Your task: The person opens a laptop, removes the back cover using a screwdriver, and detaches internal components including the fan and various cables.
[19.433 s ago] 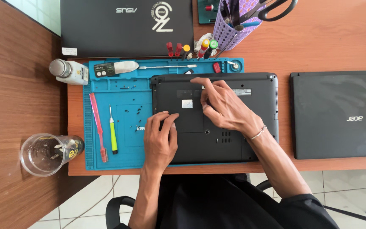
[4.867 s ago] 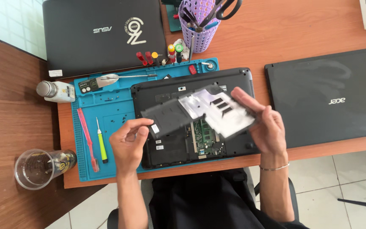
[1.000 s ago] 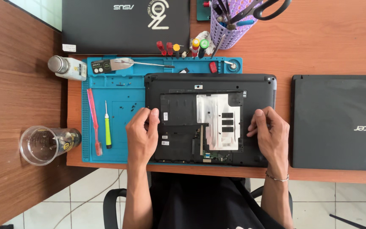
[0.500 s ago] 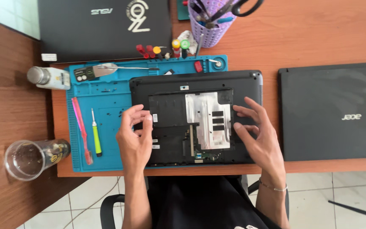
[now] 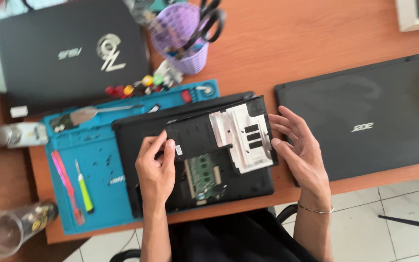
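Left of the left hand [image 5: 155,167] lie a blue mat [image 5: 95,160] with pry tools and a glass [image 5: 1,233]; a closed laptop [image 5: 364,116] lies right of the right hand [image 5: 299,150]. A small white sticker sits by the left fingertips. Left fingers pinch the black, silver-lined cover [image 5: 226,136], raised above the open laptop [image 5: 195,165]; right fingers, spread, touch its edge.

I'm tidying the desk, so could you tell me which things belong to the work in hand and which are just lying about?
In use: cover panel, held by left hand and right hand; open laptop; blue mat.

Lying about: two closed laptops, purple cup, glass, green tool.
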